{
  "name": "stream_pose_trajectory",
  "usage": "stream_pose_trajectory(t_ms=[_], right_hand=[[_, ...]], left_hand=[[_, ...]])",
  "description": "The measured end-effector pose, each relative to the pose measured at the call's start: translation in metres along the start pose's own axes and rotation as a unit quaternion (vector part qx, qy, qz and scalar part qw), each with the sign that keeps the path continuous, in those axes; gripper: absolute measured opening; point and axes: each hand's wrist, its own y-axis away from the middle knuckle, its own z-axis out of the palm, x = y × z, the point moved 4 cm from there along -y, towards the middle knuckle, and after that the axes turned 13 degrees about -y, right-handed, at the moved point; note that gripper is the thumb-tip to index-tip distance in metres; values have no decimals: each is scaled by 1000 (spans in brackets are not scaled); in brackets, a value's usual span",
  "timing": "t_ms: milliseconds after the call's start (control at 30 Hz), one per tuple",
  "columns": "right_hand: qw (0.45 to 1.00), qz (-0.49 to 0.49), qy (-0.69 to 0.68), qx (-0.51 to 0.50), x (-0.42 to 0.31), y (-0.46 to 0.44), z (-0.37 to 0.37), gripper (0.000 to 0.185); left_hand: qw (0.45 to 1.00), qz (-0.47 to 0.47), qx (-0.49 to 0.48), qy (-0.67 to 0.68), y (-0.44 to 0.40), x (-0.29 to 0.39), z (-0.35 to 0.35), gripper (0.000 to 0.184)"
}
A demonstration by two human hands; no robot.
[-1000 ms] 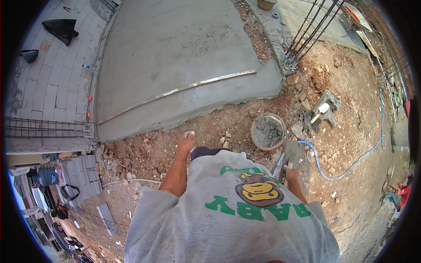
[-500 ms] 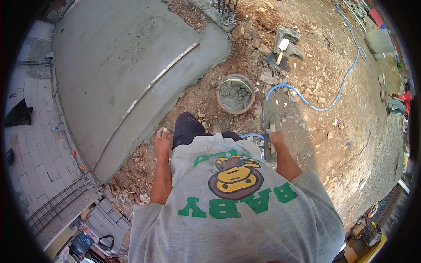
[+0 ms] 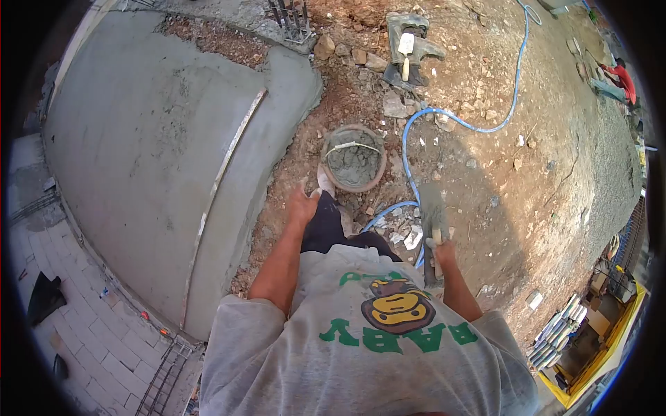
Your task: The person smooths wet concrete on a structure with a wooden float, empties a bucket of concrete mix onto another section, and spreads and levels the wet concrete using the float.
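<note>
single camera worn on the person's head, faced forward and steeply down, wide round-edged view, grey shirt (image 3: 368,371) closest at bottom, ground (image 3: 548,173) farther below

Blue hose (image 3: 515,97) loops across dirt (image 3: 555,149). Rebar cage (image 3: 164,378) lies beside paving blocks (image 3: 104,347). Red-shirted person (image 3: 619,82) at upper right.

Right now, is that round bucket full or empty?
The bucket is not empty: lumpy grey mix fills much of it. I cannot tell how deep it goes.
</note>
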Motion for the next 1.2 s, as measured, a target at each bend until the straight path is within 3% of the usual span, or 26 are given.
stream_pose_trajectory(t_ms=[33, 67, 100, 267, 333, 433, 533, 633, 733, 833, 933, 1000, 1067, 1100, 1200], right_hand=[[992, -107, -8, 72, 45, -18, 6, 45], [994, 63, -86, 27, -34, 29, -4, 42], [982, 104, -155, 16, -62, 46, -3, 36], [978, 57, -188, 69, -83, 45, 15, 30], [980, -12, -180, 78, -101, 39, 21, 31], [937, -294, 53, 181, -111, 26, 27, 38], [994, -58, -43, 77, -116, 26, 29, 49], [995, -38, -3, 87, -185, 50, 25, 60], [986, -101, 61, 119, -157, 53, 28, 53], [992, -24, 77, 99, -163, 62, 25, 49], [995, 50, -15, 86, -133, 69, 27, 49], [986, 35, 95, 131, -135, 75, 30, 55], [984, 106, 96, 106, -132, 78, 32, 58], [984, 105, 88, 117, -127, 80, 33, 59], [988, 86, 72, 109, -125, 84, 38, 60]], left_hand=[[999, 14, -26, -28, -24, 6, 14, 60], [997, 19, -56, -59, -43, 13, 27, 61], [993, 22, -87, -77, -61, 26, 29, 64], [976, 109, -136, -131, -140, 66, 52, 69], [958, 109, -212, -161, -162, 69, 59, 71], [933, 56, -289, -206, -179, 74, 60, 75], [914, 75, -315, -245, -189, 45, 118, 80], [898, 101, -343, -258, -185, 45, 133, 80], [898, 101, -341, -260, -183, 45, 153, 72], [877, 101, -387, -268, -183, 49, 165, 65], [880, 115, -389, -247, -185, 40, 180, 51], [859, 131, -431, -244, -187, 34, 186, 54], [817, 160, -474, -286, -197, 15, 208, 66], [799, 110, -513, -293, -203, 18, 203, 69], [835, 88, -453, -301, -198, 33, 184, 64]])
